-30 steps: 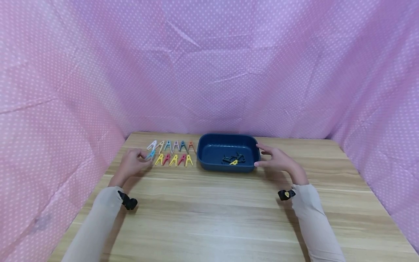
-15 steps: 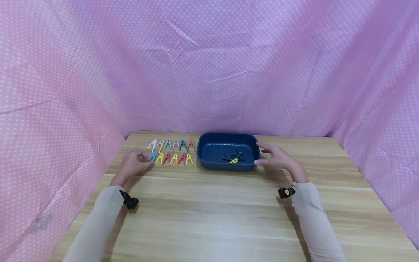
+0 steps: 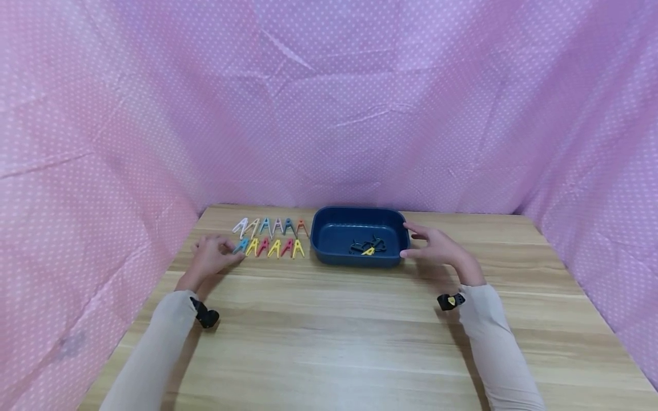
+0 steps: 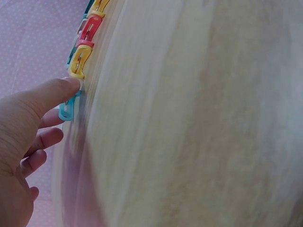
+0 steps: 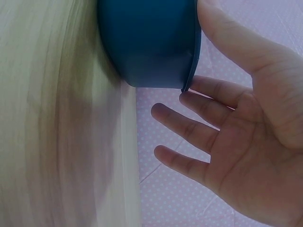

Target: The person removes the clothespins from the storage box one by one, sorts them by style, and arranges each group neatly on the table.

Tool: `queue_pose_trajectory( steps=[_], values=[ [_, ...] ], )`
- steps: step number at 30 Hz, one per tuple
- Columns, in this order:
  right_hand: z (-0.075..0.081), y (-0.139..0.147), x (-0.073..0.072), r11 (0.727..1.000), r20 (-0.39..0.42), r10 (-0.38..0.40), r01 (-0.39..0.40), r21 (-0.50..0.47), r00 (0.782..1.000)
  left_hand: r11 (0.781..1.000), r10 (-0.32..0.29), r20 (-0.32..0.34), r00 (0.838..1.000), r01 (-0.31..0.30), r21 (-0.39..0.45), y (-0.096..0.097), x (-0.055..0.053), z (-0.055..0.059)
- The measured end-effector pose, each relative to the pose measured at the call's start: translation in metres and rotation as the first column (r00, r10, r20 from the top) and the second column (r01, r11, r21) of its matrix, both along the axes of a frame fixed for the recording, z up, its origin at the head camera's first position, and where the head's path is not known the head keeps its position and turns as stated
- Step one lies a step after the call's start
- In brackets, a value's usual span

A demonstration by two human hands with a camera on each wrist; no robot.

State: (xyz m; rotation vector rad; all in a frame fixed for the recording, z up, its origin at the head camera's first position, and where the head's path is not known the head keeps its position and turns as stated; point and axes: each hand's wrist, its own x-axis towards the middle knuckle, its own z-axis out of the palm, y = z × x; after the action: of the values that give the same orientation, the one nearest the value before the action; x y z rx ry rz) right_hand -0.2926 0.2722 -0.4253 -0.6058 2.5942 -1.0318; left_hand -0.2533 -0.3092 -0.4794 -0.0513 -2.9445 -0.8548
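Note:
In the head view my left hand (image 3: 209, 256) is at the left end of the near row of clothespins, pinching a blue clothespin (image 3: 240, 246) between thumb and fingers. The left wrist view has the thumb at one end of this blue clothespin (image 4: 67, 109), beside a yellow clothespin (image 4: 80, 61). My right hand (image 3: 436, 248) rests against the right end of a dark blue bin (image 3: 354, 261). Its thumb and fingertips touch the bin's rim with the fingers fairly straight, as the right wrist view shows. Inside the bin lie a yellow clothespin (image 3: 368, 251) and several dark clips (image 3: 378, 244).
Behind the near row stands a second row, from a white clothespin (image 3: 240, 226) to an orange clothespin (image 3: 302, 227). Both rows sit left of the bin on a wooden table (image 3: 329, 331). A pink dotted curtain (image 3: 329, 114) hangs around the table's back and sides.
The left hand has brought the blue clothespin slightly right and down, into line with the near row. The right hand stays at the bin's rim.

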Motion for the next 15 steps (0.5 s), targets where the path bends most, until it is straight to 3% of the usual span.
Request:
queue_pose_trajectory(
  steps=[6, 15],
  values=[
    [-0.0005, 0.0015, -0.0007, 1.000, -0.011, 0.011, -0.011, -0.013, 1.000, 1.000, 0.007, 0.011, 1.000, -0.007, 0.021, 0.0015, -0.0016, -0.0032],
    [-0.0012, 0.0005, 0.0010, 1.000, -0.022, 0.012, -0.013, -0.010, 1.000, 1.000, -0.010, -0.032, 0.999, 0.010, -0.005, 0.0028, 0.0024, -0.0074]
  ],
)
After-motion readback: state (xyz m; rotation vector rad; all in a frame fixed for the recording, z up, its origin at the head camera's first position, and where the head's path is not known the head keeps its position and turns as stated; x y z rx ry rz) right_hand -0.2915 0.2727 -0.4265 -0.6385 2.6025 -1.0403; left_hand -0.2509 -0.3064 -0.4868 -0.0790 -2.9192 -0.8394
